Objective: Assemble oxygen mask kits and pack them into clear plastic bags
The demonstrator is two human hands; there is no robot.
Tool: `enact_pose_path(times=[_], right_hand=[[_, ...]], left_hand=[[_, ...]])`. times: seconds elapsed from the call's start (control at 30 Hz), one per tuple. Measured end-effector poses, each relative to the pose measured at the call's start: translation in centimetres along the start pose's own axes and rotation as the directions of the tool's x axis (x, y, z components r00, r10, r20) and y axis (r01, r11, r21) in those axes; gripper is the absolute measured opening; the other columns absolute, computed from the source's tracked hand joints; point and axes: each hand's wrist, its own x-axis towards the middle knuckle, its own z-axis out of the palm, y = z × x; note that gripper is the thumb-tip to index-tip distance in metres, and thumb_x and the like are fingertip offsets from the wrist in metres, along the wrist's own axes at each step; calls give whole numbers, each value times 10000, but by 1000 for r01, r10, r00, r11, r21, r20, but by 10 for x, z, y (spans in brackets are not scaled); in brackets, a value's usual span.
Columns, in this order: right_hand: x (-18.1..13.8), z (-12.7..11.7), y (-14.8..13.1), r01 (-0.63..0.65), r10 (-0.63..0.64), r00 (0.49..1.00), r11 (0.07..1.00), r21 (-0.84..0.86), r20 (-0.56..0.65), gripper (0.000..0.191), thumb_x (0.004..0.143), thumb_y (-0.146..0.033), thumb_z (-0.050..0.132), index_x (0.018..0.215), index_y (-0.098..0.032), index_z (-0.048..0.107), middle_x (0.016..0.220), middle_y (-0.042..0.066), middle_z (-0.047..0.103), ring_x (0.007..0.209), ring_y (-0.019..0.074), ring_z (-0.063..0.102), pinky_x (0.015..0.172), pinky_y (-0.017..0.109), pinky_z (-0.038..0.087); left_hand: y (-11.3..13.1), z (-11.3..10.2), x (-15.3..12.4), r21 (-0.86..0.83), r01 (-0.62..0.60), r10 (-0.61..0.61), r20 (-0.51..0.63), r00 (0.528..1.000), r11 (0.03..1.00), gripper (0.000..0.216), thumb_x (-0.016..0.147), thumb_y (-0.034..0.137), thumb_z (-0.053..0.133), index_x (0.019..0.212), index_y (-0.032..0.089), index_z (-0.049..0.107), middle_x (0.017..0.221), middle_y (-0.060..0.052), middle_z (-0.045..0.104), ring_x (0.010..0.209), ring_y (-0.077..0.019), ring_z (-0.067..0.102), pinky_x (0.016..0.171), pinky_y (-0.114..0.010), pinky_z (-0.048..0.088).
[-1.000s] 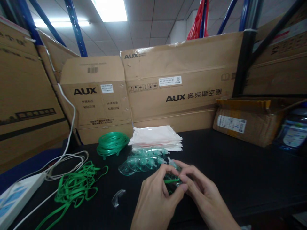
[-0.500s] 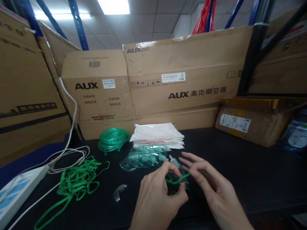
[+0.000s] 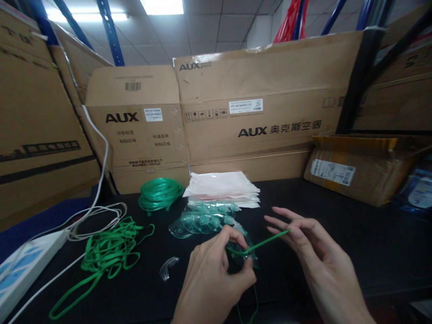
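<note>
Left hand (image 3: 216, 274): gripping a clear green mask (image 3: 254, 262) above the counter (image 3: 138, 297). Right hand (image 3: 320, 256): thumb and forefinger pinched on the end of a green strap (image 3: 270, 241), other fingers spread; strap taut between the two. Left carton (image 3: 145, 150): "AUX", "分拣标签 粘贴区域", "快递面单 粘贴区域". Wide carton (image 3: 216, 144): "AUX" top left, "AUX 奥克斯空调" lower right, white label (image 3: 245, 106) reading "25", smaller print illegible. Opened box (image 3: 366, 189), right: shipping label (image 3: 332, 172), text too blurred to read. More masks (image 3: 199, 223): before white packets (image 3: 221, 186).
</note>
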Motion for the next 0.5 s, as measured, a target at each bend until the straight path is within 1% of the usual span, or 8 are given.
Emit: enact_pose_path(times=[0.07, 0.1, 0.13, 0.2, 0.27, 0.37, 0.43, 0.5], right_hand=[[1, 0, 3, 21, -21, 1000, 1000, 0, -12, 287, 939, -521, 684, 887, -240, 654, 1350, 84, 680, 1131, 304, 733, 959, 410, 616], [0, 0, 4, 23, -23, 1000, 1000, -16, 8, 286, 940, -517, 684, 890, -237, 659, 1328, 90, 691, 1131, 298, 733, 965, 401, 612], [0, 0, 6, 16, -15, 999, 999, -30, 46, 281, 941, -514, 685, 902, -237, 666, 1310, 96, 701, 1132, 293, 733, 970, 393, 608], [-2, 2, 7, -15, 21, 985, 999, -38, 172, 267, 940, -516, 688, 1008, -258, 684, 1320, 101, 701, 1161, 282, 720, 983, 383, 598], [-5, 5, 8, -63, 69, 944, 998, -27, 322, 350, 925, -519, 710, 1196, -303, 658, 1370, 95, 677, 1201, 263, 696, 1017, 379, 576], [-9, 11, 9, -179, 165, 859, 984, -17, 485, 596, 885, -518, 762, 1408, -341, 537, 1391, 85, 655, 1212, 237, 680, 1059, 379, 541], [-9, 14, 11, -255, 219, 820, 967, -4, 528, 681, 867, -542, 772, 1448, -330, 486, 1349, 85, 666, 1187, 228, 686, 1044, 370, 543], [-7, 15, 13, -283, 241, 822, 959, 4, 516, 738, 843, -585, 775, 1448, -307, 458, 1302, 85, 671, 1160, 219, 688, 1017, 350, 546]], left_hand=[[-2, -1, 1, 4, 3, -3, -13, 1000, 1000, 162, 751, 195, 646, 906, 242, 663, 524, 109, 365, 472, -121, 429, 550, -226, 306], [-3, -2, 1, -6, 1, -1, -19, 1000, 1000, 167, 758, 195, 646, 918, 239, 665, 527, 109, 374, 476, -120, 431, 554, -224, 311], [-4, -3, 2, -27, -5, 4, -19, 1000, 1000, 166, 770, 199, 645, 931, 236, 665, 529, 109, 383, 481, -119, 435, 557, -222, 317], [-5, -5, 1, -98, -12, 12, -3, 1000, 995, 136, 806, 222, 645, 940, 229, 662, 532, 107, 382, 490, -117, 435, 549, -214, 320], [-7, -7, 0, -184, -5, 9, 24, 1000, 983, 97, 845, 264, 646, 933, 225, 661, 545, 101, 381, 497, -114, 421, 521, -208, 306], [-10, -7, -2, -261, 4, 15, 70, 997, 965, 103, 872, 310, 665, 933, 228, 683, 564, 90, 404, 509, -111, 403, 502, -198, 305], [-12, -6, -3, -273, 10, 19, 102, 995, 962, 123, 891, 322, 670, 978, 243, 705, 562, 87, 439, 514, -111, 434, 515, -191, 340], [-16, -8, -3, -279, 21, 10, 109, 994, 960, 220, 910, 351, 670, 1114, 276, 704, 635, 72, 567, 529, -112, 509, 539, -188, 402]])
